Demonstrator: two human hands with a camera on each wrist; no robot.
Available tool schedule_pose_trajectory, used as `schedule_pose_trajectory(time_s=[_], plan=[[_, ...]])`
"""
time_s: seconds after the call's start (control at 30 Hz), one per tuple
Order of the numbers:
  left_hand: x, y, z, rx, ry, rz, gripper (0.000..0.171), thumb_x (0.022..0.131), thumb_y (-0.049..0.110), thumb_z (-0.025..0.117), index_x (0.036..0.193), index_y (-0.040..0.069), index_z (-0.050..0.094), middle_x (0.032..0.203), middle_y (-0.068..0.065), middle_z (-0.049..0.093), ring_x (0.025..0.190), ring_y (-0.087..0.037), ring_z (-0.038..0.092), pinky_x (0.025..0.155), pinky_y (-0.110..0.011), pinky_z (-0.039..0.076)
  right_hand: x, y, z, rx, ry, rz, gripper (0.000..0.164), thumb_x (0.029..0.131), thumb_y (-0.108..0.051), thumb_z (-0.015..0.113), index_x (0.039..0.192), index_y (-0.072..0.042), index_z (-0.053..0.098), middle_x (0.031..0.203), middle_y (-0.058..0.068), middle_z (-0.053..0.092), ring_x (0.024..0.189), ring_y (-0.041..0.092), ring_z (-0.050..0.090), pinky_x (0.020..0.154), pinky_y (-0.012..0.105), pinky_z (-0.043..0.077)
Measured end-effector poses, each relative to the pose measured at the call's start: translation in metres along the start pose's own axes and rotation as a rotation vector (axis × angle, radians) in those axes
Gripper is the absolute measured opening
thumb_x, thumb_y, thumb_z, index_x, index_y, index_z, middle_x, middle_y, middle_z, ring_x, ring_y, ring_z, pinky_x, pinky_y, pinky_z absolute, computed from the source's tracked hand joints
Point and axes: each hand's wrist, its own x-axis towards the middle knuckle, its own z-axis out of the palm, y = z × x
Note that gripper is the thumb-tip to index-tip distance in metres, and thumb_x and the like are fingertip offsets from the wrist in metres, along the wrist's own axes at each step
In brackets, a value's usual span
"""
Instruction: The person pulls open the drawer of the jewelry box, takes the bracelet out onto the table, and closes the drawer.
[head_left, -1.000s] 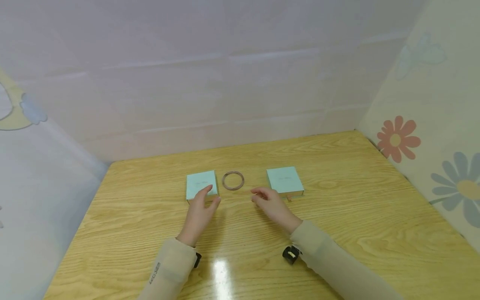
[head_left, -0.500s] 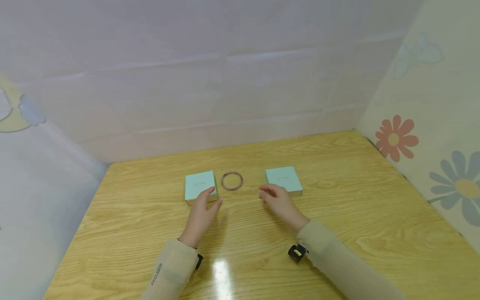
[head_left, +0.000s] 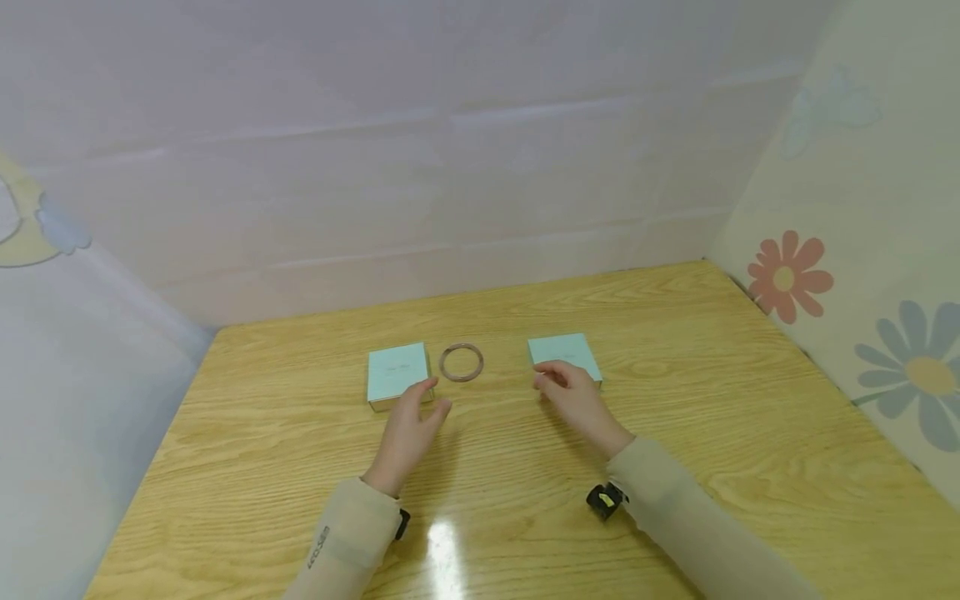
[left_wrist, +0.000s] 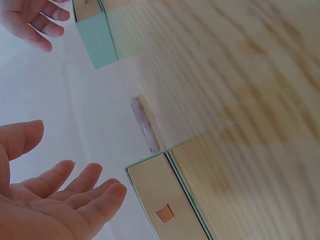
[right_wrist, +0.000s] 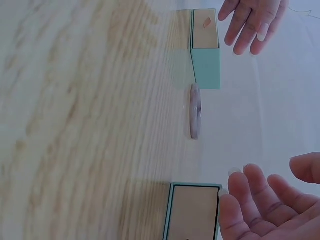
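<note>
A mint-green flat box (head_left: pixel 393 367) lies on the left, and a second mint-green box (head_left: pixel 562 347) lies on the right. Between them rests a mauve bangle (head_left: pixel 462 362), seen edge-on in both wrist views. My left hand (head_left: pixel 408 429) hovers at the near right corner of the left box, thumb and fingers apart, holding nothing. Over the near edge of the right box is my right hand (head_left: pixel 581 404), fingers relaxed and nothing in them. In the left wrist view the left box shows a beige front side with a small orange tab (left_wrist: pixel 165 213).
The boxes and bangle are on a wood-grain table (head_left: pixel 487 500). A pale wall covering (head_left: pixel 450 167) rises behind it, and a flower-printed panel (head_left: pixel 862 208) stands at the right. Each wrist carries a black strapped device (head_left: pixel 604 500).
My right hand has moved right, from beside the bangle to over the near part of the right box. My left hand has shifted slightly right. The boxes and bangle stay put.
</note>
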Motion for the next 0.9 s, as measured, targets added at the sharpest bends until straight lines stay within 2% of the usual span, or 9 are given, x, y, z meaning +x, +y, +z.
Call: schedule_pose_trajectory(time_s=[0.27,0.33,0.47,0.63,0.77,0.9], plan=[[-0.003,0.005,0.002,-0.030,-0.034,-0.012,0.048,0.098,0.014,0.060,0.138,-0.008,0.046,0.142,-0.023,0.045,0.135,-0.040,0.036,0.109,-0.054,0.031,0.002,0.000,-0.008,0.073,0.046,0.020,0.028,0.099,0.002,0.048,0.121,0.019,0.054,0.102,0.029,0.062,0.094,0.040,0.062,0.081,0.043,0.054],[-0.004,0.005,0.003,-0.035,-0.044,-0.011,0.048,0.098,0.015,0.059,0.139,-0.007,0.045,0.143,-0.023,0.045,0.135,-0.040,0.036,0.109,-0.054,0.030,0.003,0.001,-0.010,0.057,0.062,0.022,0.028,0.098,0.001,0.050,0.120,0.018,0.055,0.103,0.028,0.063,0.095,0.039,0.062,0.082,0.043,0.054],[-0.004,0.006,0.006,-0.034,-0.052,-0.008,0.048,0.098,0.016,0.060,0.138,-0.007,0.046,0.142,-0.023,0.045,0.135,-0.040,0.036,0.109,-0.054,0.031,0.004,0.004,-0.014,0.013,0.091,0.018,0.029,0.098,-0.002,0.054,0.119,0.016,0.057,0.105,0.025,0.064,0.096,0.035,0.061,0.080,0.033,0.053],[-0.005,0.007,0.008,-0.035,-0.056,0.004,0.048,0.098,0.016,0.060,0.137,-0.008,0.047,0.141,-0.023,0.047,0.133,-0.040,0.038,0.108,-0.054,0.032,0.005,0.005,-0.022,-0.025,0.112,0.018,0.029,0.098,-0.005,0.055,0.120,0.014,0.058,0.107,0.023,0.062,0.089,0.023,0.057,0.070,0.021,0.048],[-0.005,0.008,0.010,-0.046,-0.070,-0.007,0.048,0.098,0.017,0.060,0.137,-0.007,0.047,0.142,-0.021,0.047,0.135,-0.040,0.037,0.109,-0.054,0.031,0.007,0.008,-0.027,-0.038,0.133,0.035,0.029,0.098,-0.004,0.055,0.121,0.014,0.058,0.108,0.024,0.061,0.085,0.017,0.054,0.067,0.019,0.049],[-0.006,0.010,0.012,-0.053,-0.082,-0.012,0.047,0.099,0.016,0.059,0.138,-0.007,0.046,0.142,-0.021,0.046,0.135,-0.040,0.036,0.108,-0.055,0.031,0.008,0.012,-0.032,-0.055,0.142,0.055,0.030,0.098,-0.004,0.055,0.122,0.014,0.057,0.111,0.025,0.060,0.091,0.022,0.054,0.069,0.019,0.049]])
